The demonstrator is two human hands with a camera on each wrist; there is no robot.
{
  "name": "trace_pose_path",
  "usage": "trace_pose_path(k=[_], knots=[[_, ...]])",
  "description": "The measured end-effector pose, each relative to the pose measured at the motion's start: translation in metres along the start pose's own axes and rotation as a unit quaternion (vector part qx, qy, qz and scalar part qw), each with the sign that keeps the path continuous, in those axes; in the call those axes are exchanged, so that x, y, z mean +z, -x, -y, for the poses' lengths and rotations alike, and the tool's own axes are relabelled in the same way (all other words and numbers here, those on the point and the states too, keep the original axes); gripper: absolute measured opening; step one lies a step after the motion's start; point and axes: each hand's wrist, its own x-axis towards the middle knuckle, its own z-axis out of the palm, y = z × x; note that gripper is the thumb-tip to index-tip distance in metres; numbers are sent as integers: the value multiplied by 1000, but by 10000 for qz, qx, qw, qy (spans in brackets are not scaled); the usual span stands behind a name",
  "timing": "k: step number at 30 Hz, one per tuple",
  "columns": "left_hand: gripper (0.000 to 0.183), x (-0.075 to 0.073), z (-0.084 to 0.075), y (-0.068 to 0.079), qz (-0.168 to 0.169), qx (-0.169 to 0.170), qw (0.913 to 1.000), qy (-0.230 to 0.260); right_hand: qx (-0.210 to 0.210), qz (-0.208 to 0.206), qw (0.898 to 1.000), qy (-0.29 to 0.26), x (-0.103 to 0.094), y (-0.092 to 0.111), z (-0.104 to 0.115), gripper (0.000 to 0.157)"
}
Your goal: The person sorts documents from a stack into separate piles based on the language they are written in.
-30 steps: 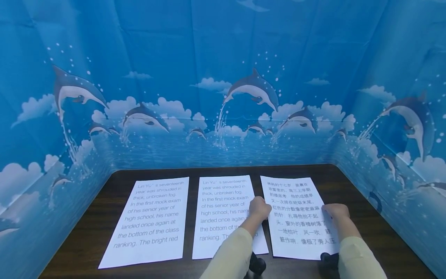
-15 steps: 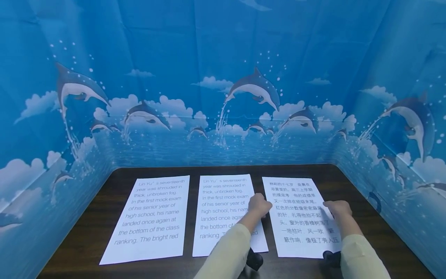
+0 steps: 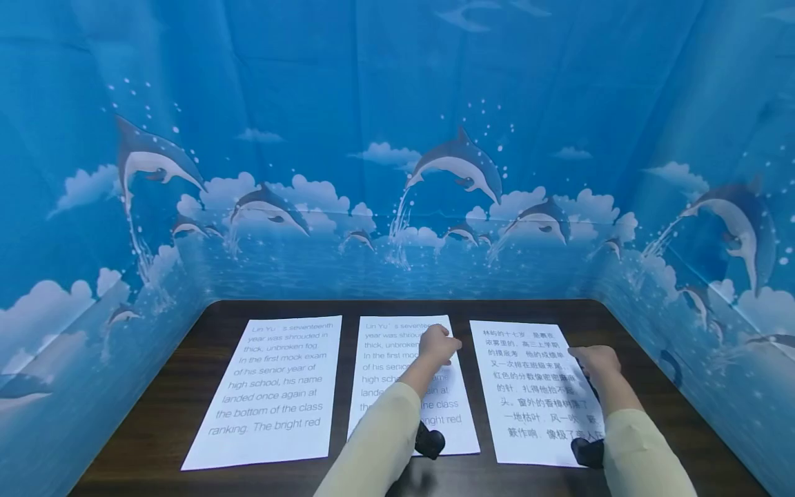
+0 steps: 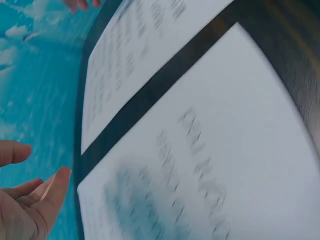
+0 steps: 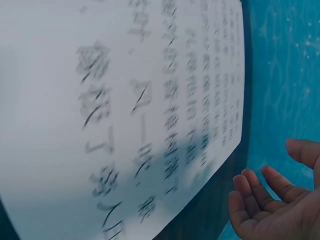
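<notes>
1. Head view: three printed pages lie flat in a row on the dark wood counter (image 3: 491, 475). The left sheet (image 3: 267, 393) and the middle sheet (image 3: 380, 366) carry English text; the right sheet (image 3: 534, 393) carries Chinese characters. The left hand (image 3: 438, 344) appears over the upper right part of the middle sheet, covering some words, with a shadow on the paper below. The right hand (image 3: 596, 364) is at the right edge of the right sheet; whether it touches the paper cannot be told from here. Both arms wear pale yellow sleeves (image 3: 373, 438), and a blue backdrop (image 3: 397, 76) printed with leaping dolphins and clouds surrounds the counter.

2. Left wrist view: the left hand's thumb and fingers are spread apart, loosely bent, in front of the backdrop. The middle sheet fills the foreground, a bluish shadow across its blurred print; beyond a dark strip of counter lies the right sheet. Fingertips (image 4: 75, 4) of the other hand show at the top edge.

3. Right wrist view: the right hand's fingers curve loosely, the thumb well apart from them. The right sheet lies beside it, its characters blurred and partly shaded.
</notes>
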Motion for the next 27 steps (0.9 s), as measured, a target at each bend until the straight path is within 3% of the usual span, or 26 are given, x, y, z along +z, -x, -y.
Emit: trace_pose_path(k=[5, 8, 11, 18, 27], knots=[[44, -25, 2, -1, -231, -82, 9996, 103, -304, 79, 9994, -163, -7, 69, 48, 55], [45, -38, 3, -1, -320, -104, 9994, 122, -583, 216, 9978, -219, -6, 89, 65, 52], [46, -51, 1, -1, -413, -90, 9990, 141, -917, 494, 9943, -207, -6, 101, 79, 53], [44, -76, -6, -2, -597, -42, 9978, 284, -1439, 520, 9882, -97, 4, 111, 104, 47], [43, -114, -3, -1, -845, -299, 9951, 417, -1854, 799, 9794, 36, 23, 129, 129, 50]])
